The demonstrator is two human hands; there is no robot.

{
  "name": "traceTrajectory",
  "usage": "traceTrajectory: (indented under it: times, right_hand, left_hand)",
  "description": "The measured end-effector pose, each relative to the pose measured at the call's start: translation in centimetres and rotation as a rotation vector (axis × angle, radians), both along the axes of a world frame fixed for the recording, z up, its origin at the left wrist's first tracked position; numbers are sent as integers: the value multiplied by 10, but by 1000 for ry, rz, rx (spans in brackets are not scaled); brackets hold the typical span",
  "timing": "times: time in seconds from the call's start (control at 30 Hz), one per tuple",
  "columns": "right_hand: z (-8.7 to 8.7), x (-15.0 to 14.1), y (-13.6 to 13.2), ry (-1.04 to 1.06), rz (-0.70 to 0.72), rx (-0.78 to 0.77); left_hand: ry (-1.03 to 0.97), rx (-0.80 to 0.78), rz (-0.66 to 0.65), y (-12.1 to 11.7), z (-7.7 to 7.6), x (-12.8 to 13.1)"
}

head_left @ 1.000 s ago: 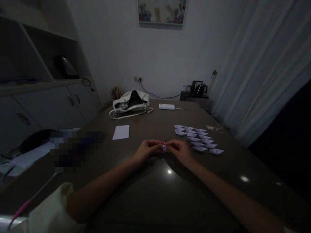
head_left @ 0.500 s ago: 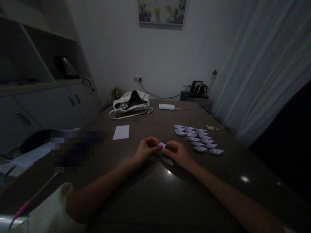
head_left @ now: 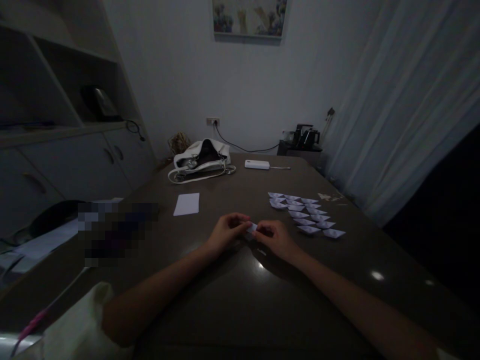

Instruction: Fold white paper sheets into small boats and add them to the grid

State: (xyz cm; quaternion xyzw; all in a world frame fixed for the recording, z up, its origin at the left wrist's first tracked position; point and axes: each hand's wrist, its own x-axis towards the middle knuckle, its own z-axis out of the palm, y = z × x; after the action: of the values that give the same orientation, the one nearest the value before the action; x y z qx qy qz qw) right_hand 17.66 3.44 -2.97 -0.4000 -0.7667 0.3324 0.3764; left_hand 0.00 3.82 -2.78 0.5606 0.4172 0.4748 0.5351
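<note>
The largest thing is the dark table [head_left: 240,305], whose glossy top shows a few spots of light. Near its far edge stands a white handbag [head_left: 204,164], with its mouth open. At the right side, many white paper boats [head_left: 300,215] are placed close together in slanting rows. Over the middle of the table are the two hands, near to each other: the left hand [head_left: 227,230] pinches with thumb and finger, and the right hand [head_left: 277,236] does likewise. Beyond the left hand lies a flat pile of white paper [head_left: 186,204]. Farther away is a slim white device [head_left: 257,164] with a short cable. Smallest is the folded paper [head_left: 252,228], pinched between both hands' fingertips (its exact folds I cannot tell).
</note>
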Motion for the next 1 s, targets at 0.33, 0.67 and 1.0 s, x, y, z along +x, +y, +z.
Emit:
traceTrajectory:
  times: [0.33, 0.67, 1.0]
  right_hand:
    - [8, -2, -6, -42, -16, 48]
    - [0, 2, 1, -68, 16, 52]
    - [-2, 5, 4, -72, 8, 45]
  left_hand:
    - [128, 102, -38, -5, 6, -2]
    - [502, 380, -7, -14, 11, -1]
    - [841, 637, -8, -54, 41, 6]
